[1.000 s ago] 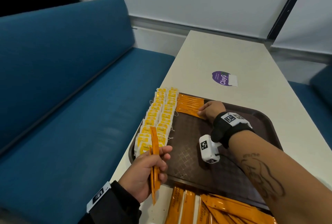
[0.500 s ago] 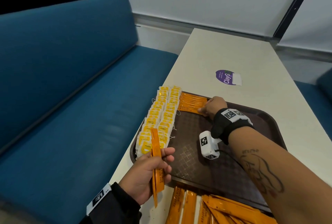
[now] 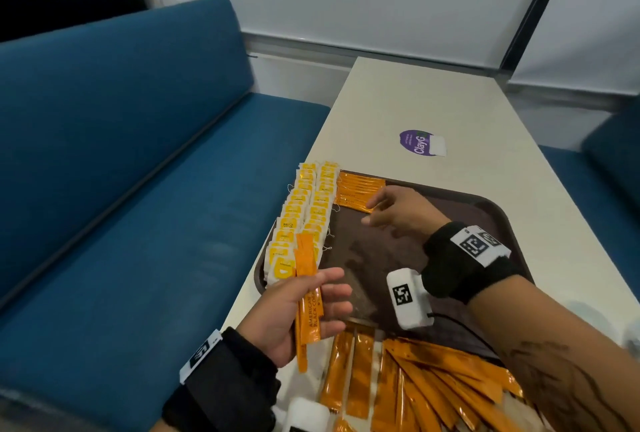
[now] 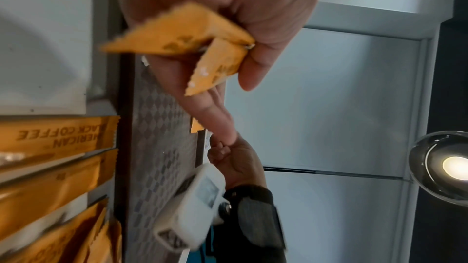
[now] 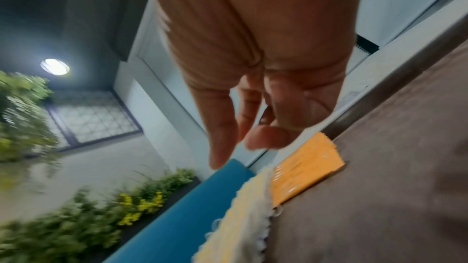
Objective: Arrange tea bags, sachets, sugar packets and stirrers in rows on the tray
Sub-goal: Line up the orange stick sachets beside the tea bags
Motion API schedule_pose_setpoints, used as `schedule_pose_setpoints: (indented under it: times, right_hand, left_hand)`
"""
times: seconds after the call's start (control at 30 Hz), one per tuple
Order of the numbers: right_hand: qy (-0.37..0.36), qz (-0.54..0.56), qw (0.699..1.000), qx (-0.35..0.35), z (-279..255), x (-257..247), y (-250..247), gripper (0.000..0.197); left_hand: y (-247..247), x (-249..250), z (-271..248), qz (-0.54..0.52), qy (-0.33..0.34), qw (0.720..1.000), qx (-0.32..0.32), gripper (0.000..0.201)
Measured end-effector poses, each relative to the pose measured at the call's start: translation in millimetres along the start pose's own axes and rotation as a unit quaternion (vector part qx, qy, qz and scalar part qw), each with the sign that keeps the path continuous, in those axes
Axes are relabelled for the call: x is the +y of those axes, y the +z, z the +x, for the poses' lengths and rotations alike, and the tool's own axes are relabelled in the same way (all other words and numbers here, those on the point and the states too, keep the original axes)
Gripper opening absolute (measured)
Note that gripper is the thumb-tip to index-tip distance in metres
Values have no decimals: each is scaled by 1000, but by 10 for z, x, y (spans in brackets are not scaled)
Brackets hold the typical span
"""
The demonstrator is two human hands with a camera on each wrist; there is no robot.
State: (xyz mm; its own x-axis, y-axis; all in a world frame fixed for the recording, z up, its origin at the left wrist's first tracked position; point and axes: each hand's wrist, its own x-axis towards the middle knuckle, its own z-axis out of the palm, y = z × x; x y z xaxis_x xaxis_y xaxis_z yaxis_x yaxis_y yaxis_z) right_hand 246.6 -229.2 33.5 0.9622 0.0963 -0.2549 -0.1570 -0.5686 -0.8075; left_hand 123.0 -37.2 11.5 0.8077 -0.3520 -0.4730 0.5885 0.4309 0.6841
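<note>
A brown tray [image 3: 498,206] lies on the white table. Two rows of yellow tea bags [image 3: 306,210] run along its left edge. A short row of orange coffee sachets [image 3: 358,189] lies at its far left corner. My right hand [image 3: 384,211] hovers just beside that row, fingers relaxed and empty; the right wrist view shows the hand [image 5: 253,111] above the sachets [image 5: 303,167]. My left hand [image 3: 329,293] pinches a few orange sachets [image 3: 308,307] at the tray's near left corner. In the left wrist view the sachets' ends [image 4: 177,37] stick out of the palm.
A loose pile of orange sachets [image 3: 415,383] lies on the table just in front of the tray's near edge. A purple sticker [image 3: 420,142] is on the table beyond the tray. A blue bench [image 3: 138,189] runs along the left.
My right hand has lifted off the placed sachet row and drawn back a little over the tray. The left hand still holds its sachets, with its fingers spread slightly more.
</note>
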Motion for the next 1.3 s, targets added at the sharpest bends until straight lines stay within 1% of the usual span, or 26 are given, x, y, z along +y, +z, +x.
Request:
schedule_pose_setpoints:
  times: [0.07, 0.17, 0.23, 0.27, 0.33, 0.4, 0.53, 0.63, 0.7, 0.77, 0.83, 0.9, 0.93, 1.03, 1.1, 1.2, 1.3]
  right_hand:
    - [-35, 15, 998, -57, -336, -82, 70, 20]
    - [-83, 64, 990, -96, -761, -164, 193, 19]
    - [-116, 87, 984, -101, -954, -164, 277, 25]
    - [-124, 79, 984, -96, -1019, -162, 316, 29]
    - [-124, 46, 988, -84, -1123, -154, 370, 34]
    - [-118, 26, 989, -83, -1188, -142, 406, 32]
    - [-113, 24, 989, -95, -1230, -70, 415, 24]
    - [-98, 53, 989, -99, -1232, -30, 381, 15]
    - [-92, 88, 987, -101, -1229, -25, 340, 10]
    - [-88, 86, 988, -93, -1198, -22, 275, 8]
    - [-76, 93, 989, -83, -1123, -14, 177, 9]
    - [-59, 123, 989, -49, -990, 3, 59, 12]
    - [-45, 140, 989, -19, -905, 12, 0, 13]
    - [11, 165, 982, 87, -587, 66, -150, 13]
    - [58, 174, 974, 133, -312, 138, -191, 11]
    - [126, 182, 963, 157, 80, 253, -146, 17]
    - [182, 178, 956, 146, 363, 308, -56, 25]
  left_hand:
    - [31, -19, -56, 25, -17, 999, -17, 34]
    - [86, -63, -105, 47, -45, 997, -36, 38]
    - [120, -88, -122, 61, -62, 995, -55, 45]
    - [127, -100, -126, 69, -70, 993, -68, 49]
    - [146, -129, -135, 84, -84, 989, -91, 53]
    - [155, -150, -145, 89, -91, 987, -102, 53]
    - [163, -164, -159, 94, -90, 988, -82, 43]
    - [154, -163, -164, 95, -87, 990, -63, 44]
    - [125, -159, -157, 101, -79, 991, -34, 48]
    - [90, -134, -151, 74, -62, 995, -5, 41]
    - [54, -100, -126, 34, -38, 999, 18, 28]
    - [-3, -75, -79, 13, -18, 998, 51, 24]
    - [-33, -71, -57, 12, -9, 998, 62, 24]
    - [-62, -56, -15, 38, 15, 997, 67, 27]
    - [-52, -49, 18, 51, 25, 996, 68, 27]
    - [-5, -47, 69, 70, 29, 994, 74, 28]
    - [11, -44, 112, 89, 35, 992, 83, 26]
